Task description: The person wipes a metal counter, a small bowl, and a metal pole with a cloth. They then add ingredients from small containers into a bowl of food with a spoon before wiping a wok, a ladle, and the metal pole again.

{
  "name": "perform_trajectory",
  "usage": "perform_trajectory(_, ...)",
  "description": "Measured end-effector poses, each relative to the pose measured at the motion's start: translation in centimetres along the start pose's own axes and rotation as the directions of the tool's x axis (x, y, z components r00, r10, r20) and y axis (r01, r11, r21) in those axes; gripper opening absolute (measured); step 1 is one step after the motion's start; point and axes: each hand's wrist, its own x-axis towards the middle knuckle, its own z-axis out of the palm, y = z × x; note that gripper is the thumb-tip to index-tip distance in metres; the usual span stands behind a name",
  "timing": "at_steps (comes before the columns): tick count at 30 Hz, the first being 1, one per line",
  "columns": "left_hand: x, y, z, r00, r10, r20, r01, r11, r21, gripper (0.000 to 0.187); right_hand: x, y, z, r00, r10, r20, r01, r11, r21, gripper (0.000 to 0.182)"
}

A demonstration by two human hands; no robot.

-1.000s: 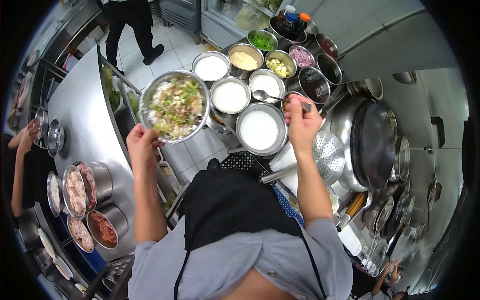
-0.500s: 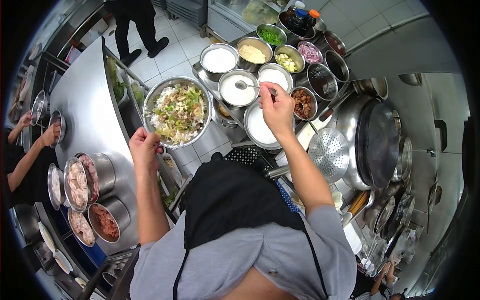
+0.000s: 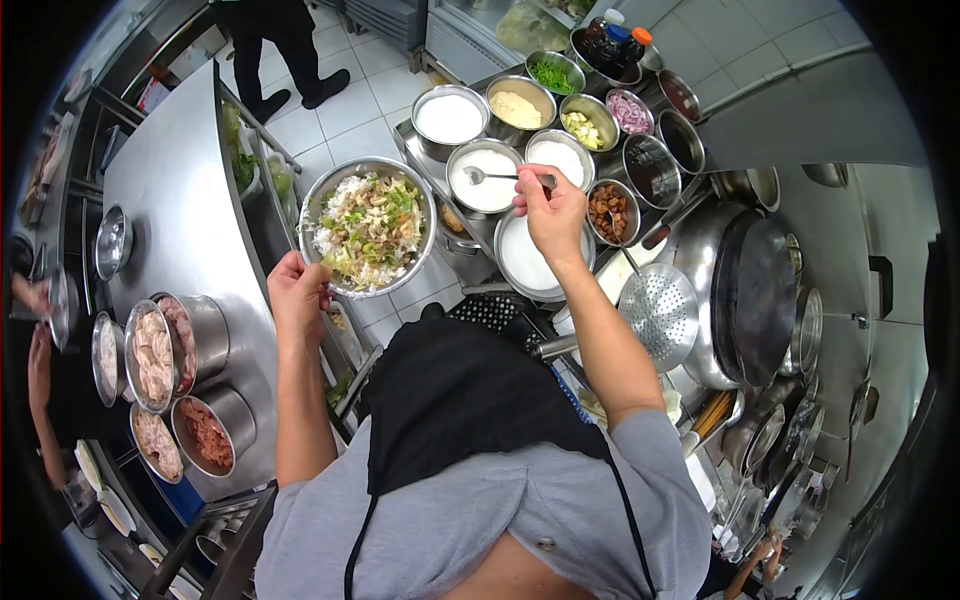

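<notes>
My left hand (image 3: 299, 298) grips the near-left rim of a metal bowl (image 3: 428, 243), held above the floor. White rice topped with chopped greens and bits of meat or egg (image 3: 368, 230) fills the bowl. Between the fingers of my right hand (image 3: 552, 215) is a metal spoon (image 3: 490, 177). Its head is over a round metal container of white powder or granules (image 3: 484, 190); whether it carries anything is too small to tell. More containers of white seasoning surround that one, and a tub of brown diced pieces (image 3: 607, 212) stands to the right.
Chopped scallions (image 3: 551, 77), sliced red onion (image 3: 628, 112) and dark bottles (image 3: 608, 45) stand farther back. A perforated skimmer (image 3: 658, 310) and a large wok (image 3: 760, 290) lie right. Raw meat tubs (image 3: 208, 430) stand on the left steel counter (image 3: 190, 200). Other people (image 3: 275, 45) stand nearby.
The spoon's head has shifted slightly left over the white container. At far left, a co-worker's hands have drawn away from the counter, leaving a bowl there. My view has shifted a little.
</notes>
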Motion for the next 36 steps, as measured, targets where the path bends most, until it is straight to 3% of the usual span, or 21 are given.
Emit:
perform_trajectory(6, 0.3, -0.1, 0.5, 1.0, -0.001, 0.012, 0.001, 1.0, -0.015, 0.023, 0.1, 1.9, -0.8, 0.969, 0.241, -0.051, -0.219, 0.937, 0.271, 0.014)
perform_trajectory(9, 0.7, -0.3, 0.8, 1.0, -0.004, 0.021, 0.005, 1.0, -0.017, 0.022, 0.3, 2.3, -2.3, 0.898, 0.437, -0.055, -0.374, 0.821, 0.432, 0.013)
perform_trajectory(12, 1.2, -0.2, 2.0, 1.0, -0.004, 0.023, 0.004, 1.0, -0.018, 0.02, 0.5, 0.8, -4.1, 0.866, 0.495, -0.067, -0.409, 0.779, 0.475, 0.014)
perform_trajectory(14, 1.5, 0.1, 3.3, 1.0, 0.004, 0.027, -0.003, 1.0, -0.02, 0.02, 0.6, -1.0, -5.2, 0.9, 0.427, -0.086, -0.345, 0.819, 0.458, 0.015)
perform_trajectory(16, 2.1, 0.3, 4.8, 0.998, 0.016, 0.065, -0.015, 1.0, -0.015, 0.018, 0.4, -3.9, -5.9, 0.966, 0.254, -0.052, -0.21, 0.885, 0.415, 0.018)
perform_trajectory(17, 2.4, 0.2, 5.8, 0.997, 0.02, 0.076, -0.019, 1.0, -0.016, 0.018, 0.0, -5.4, -5.5, 0.988, 0.101, -0.12, -0.065, 0.96, 0.272, 0.02)
perform_trajectory(19, 3.2, -0.2, 7.7, 0.992, 0.011, 0.122, -0.01, 1.0, -0.009, 0.019, -0.2, -7.0, -4.8, 0.962, -0.19, -0.197, 0.192, 0.981, -0.01, 0.021)
perform_trajectory(22, 3.1, 0.1, 9.8, 0.976, -0.046, 0.212, 0.058, 0.997, -0.051, 0.02, 0.3, -8.3, -4.6, 0.92, -0.271, -0.282, 0.272, 0.962, -0.038, 0.02)
perform_trajectory(25, 2.6, 0.0, 9.6, 0.965, -0.102, 0.242, 0.115, 0.993, -0.041, 0.019, 0.1, -7.4, -4.9, 0.915, -0.305, -0.263, 0.286, 0.952, -0.109, 0.018)
perform_trajectory(32, 1.0, 0.5, 5.3, 0.979, -0.113, 0.17, 0.121, 0.992, -0.038, 0.019, 1.5, -3.7, -1.9, 0.966, -0.208, -0.153, 0.203, 0.978, -0.051, 0.015)
perform_trajectory(36, 0.4, 0.7, 3.3, 0.988, -0.111, 0.108, 0.112, 0.994, -0.004, 0.019, 4.1, -0.9, 1.2, 0.965, -0.251, -0.075, 0.246, 0.967, -0.069, 0.014)
